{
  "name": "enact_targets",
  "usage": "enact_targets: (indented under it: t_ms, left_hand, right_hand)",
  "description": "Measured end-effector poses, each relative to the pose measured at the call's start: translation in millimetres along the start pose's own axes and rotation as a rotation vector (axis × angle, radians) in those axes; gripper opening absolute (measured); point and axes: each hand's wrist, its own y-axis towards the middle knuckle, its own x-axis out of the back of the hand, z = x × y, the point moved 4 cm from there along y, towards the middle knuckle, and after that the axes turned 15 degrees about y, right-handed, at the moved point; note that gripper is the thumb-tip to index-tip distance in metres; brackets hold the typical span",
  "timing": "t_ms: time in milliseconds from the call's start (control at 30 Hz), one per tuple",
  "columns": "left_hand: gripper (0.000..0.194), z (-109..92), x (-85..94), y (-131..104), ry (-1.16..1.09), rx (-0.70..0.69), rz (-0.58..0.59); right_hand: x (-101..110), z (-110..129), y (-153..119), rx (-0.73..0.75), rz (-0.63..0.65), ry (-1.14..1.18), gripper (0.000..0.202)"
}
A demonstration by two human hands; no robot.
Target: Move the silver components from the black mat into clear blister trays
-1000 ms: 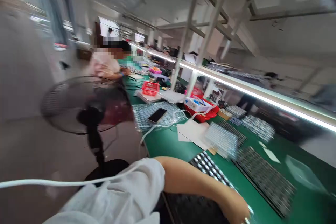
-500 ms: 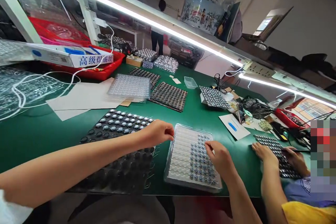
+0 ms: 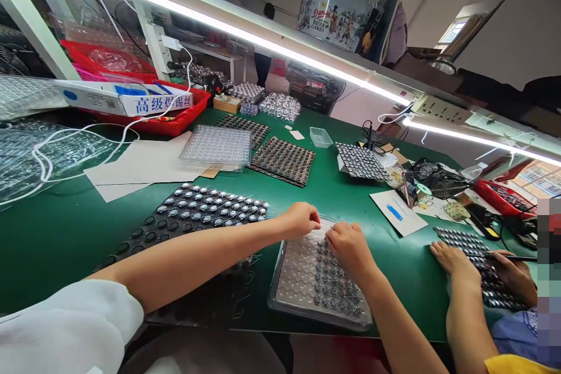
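Observation:
My left hand [image 3: 301,220] is closed in a pinch above the far left part of a clear plastic tray [image 3: 291,289]. What sits between its fingertips is too small to make out. My right hand [image 3: 349,245] hovers over the tray's far right part, fingers bent together, with their tips hidden from me. Small round metallic parts [image 3: 329,280] fill the tray's right-hand columns, while its left-hand pockets look pale. Under and beyond my left forearm lies a black tray [image 3: 164,225] with rows of silver-topped round parts and thin wires along its edge.
Farther back stand a stack of clear trays [image 3: 217,146], a dark tray of round parts [image 3: 283,160] and a small clear box [image 3: 321,137]. At right a co-worker's hands [image 3: 456,260] work at another tray. A white cable [image 3: 127,131] crosses the left side.
My left hand has moved right, from the clear tray's left edge to over it. My right hand has shifted slightly left and away from me, so both hands are closer together.

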Motion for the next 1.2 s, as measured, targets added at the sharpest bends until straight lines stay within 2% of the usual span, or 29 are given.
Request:
enact_targets:
  t_ms: [200, 333, 533, 633, 733, 800, 867, 1000, 1100, 1200]
  left_hand:
    - [0.016, -3, -10.1, 6, 0.094, 0.038, 0.073]
    - [0.02, -13, -14.5, 6, 0.266, 0.033, 0.155]
    - [0.019, -37, -13.7, 9, 0.397, 0.043, 0.201]
    - [0.024, -44, -9.7, 12, 0.418, 0.072, 0.222]
    - [0.029, -41, 5.3, 8, 0.445, -0.017, 0.229]
    - [0.031, -31, 27.2, -8, 0.441, -0.115, 0.17]
    - [0.03, -11, 57.3, -38, 0.406, -0.165, 0.08]
    - [0.018, 45, 111.8, -109, 0.386, -0.156, -0.022]
    - [0.015, 82, 124.4, -142, 0.414, -0.146, -0.039]
    - [0.015, 97, 113.5, -148, 0.452, -0.187, -0.047]
  right_hand:
    - [1, 4, -14, -0.071, 0.078, 0.058, 0.017]
    - [3, 1, -24, -0.124, 0.091, 0.115, 0.035]
    - [15, -7, -46, -0.131, -0.117, 0.181, 0.037]
    - [19, -3, -52, -0.038, -0.222, 0.189, 0.03]
    - [24, 8, -50, 0.094, -0.296, 0.199, 0.026]
    - [29, 20, -48, 0.188, -0.314, 0.21, 0.026]
    - [36, 34, -45, 0.256, -0.306, 0.238, 0.027]
    - [43, 71, -28, 0.256, -0.217, 0.355, 0.023]
    - [32, 104, 4, 0.177, -0.086, 0.442, 0.019]
    - [11, 130, 42, 0.112, 0.048, 0.456, 0.021]
